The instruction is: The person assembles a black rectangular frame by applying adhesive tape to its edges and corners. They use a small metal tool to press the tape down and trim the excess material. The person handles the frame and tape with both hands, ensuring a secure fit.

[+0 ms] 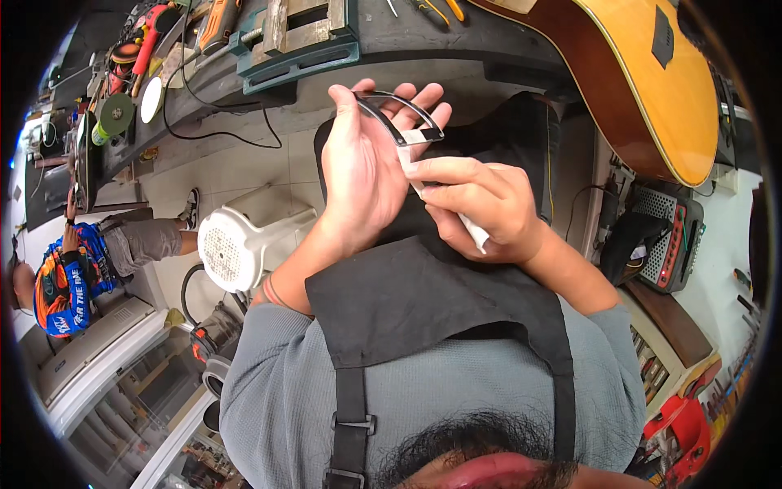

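Note:
My left hand (358, 179) is turned palm up in front of my chest. A thin black curved frame (382, 121) with an open middle lies across its fingers, held at one end by the thumb. Pale material covers part of the frame's short end, nearest my right hand (489, 200). Between the thumb and fingers of that hand is a narrow white strip (476, 232), possibly tape or paper. Its upper end reaches the frame's short end; whether it is stuck there I cannot tell. Its lower end hangs out below my fingers.
A dark workbench (456, 41) crosses the far side, bearing a green vise (301, 69) with wooden jaws. An acoustic guitar (619, 65) juts in at the right. To the left are a white stool (232, 248), a dangling cable (220, 134) and another person (90, 265).

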A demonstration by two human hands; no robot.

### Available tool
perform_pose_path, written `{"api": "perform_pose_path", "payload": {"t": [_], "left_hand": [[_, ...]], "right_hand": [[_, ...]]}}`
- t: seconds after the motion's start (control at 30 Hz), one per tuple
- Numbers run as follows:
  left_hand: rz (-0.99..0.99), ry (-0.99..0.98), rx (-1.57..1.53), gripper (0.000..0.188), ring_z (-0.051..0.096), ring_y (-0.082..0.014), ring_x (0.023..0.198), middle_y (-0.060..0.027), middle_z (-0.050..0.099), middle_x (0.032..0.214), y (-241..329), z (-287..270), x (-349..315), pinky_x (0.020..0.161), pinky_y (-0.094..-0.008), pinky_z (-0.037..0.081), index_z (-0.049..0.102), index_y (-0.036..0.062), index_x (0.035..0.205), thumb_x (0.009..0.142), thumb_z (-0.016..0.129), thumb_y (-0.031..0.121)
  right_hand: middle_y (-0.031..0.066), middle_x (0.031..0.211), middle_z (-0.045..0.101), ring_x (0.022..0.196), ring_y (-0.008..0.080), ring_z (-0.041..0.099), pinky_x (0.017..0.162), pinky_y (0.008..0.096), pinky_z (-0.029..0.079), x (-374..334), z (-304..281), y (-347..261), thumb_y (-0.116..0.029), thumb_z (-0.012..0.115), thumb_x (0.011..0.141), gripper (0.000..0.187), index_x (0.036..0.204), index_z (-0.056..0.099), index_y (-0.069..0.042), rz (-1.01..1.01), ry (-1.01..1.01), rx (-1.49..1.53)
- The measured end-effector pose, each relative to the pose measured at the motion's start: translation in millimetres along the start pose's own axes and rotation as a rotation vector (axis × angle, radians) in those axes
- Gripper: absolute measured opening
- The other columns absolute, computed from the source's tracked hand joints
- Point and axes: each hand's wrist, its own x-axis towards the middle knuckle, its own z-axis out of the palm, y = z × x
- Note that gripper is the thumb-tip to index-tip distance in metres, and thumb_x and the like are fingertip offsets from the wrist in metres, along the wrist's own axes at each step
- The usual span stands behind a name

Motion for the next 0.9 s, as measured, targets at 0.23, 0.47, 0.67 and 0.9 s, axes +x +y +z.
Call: {"api": "perform_pose_path", "payload": {"t": [0.23,0.47,0.67,0.9], "left_hand": [[-0.079,-0.014,-0.129,0.055,0.061,-0.0461,0.134,-0.0182,0.067,0.107,-2,-17,7,0.118,-0.0638,0.051,0.061,0.0061,0.105,0.114,0.044,0.057],[0.192,-0.019,0.206,0.038,0.073,-0.0349,0.115,-0.0062,0.059,0.109,-6,-16,4,0.098,-0.0539,0.066,0.046,0.0062,0.115,0.114,0.054,0.043],[0.265,-0.055,0.380,0.023,0.078,-0.0354,0.108,-0.0072,0.064,0.107,-6,-17,-3,0.082,-0.0461,0.071,0.046,0.0095,0.123,0.114,0.060,0.026],[0.296,-0.065,0.479,0.021,0.078,-0.0381,0.110,-0.0112,0.069,0.114,-8,-13,-11,0.078,-0.0452,0.071,0.046,0.0101,0.129,0.114,0.059,0.017]], "right_hand": [[0.0081,0.108,0.078,0.080,0.0230,0.076,0.059,0.0323,0.057,-9,-19,8,0.006,0.079,0.074,0.034,0.105,0.068,-0.005,-0.084,-0.100,-0.084],[0.0044,0.080,0.059,0.064,0.0106,0.053,0.059,0.0282,0.044,-11,-15,2,0.001,0.067,0.096,0.026,0.120,0.058,-0.002,0.544,0.186,0.411],[0.0058,0.083,0.071,0.062,0.0214,0.066,0.057,0.0342,0.053,6,-20,16,-0.004,0.085,0.085,0.041,0.123,0.069,-0.007,0.239,0.158,-0.147],[0.0042,0.082,0.071,0.062,0.0227,0.066,0.057,0.0350,0.053,11,-28,31,-0.003,0.082,0.086,0.034,0.119,0.076,-0.011,0.173,0.028,-0.483]]}}
